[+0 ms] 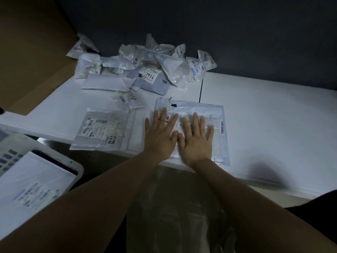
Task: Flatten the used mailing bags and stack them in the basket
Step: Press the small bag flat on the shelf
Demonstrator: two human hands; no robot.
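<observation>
While left hand [160, 138] and right hand [198, 142] press open-palmed, gripping nothing, white mailing bag [198, 107] lies flat, label up, wrinkled

The left hand [160, 137] and right hand [197, 141] lie palm down side by side, fingers straight and spread, thumbs touching at the tips; both bare forearms reach forward, converging toward the wrists

- Two hands: left hand [160, 137], right hand [197, 141].
- One table [264, 125].
- Two flat mailing bags on it: right bag [218, 114], left bag [102, 130].
- One heap of crumpled bags [145, 66], too tangled to count singly.
- One basket [80, 168], with one stacked bag [36, 189] showing inside.
- One cardboard sheet [32, 52].
</observation>
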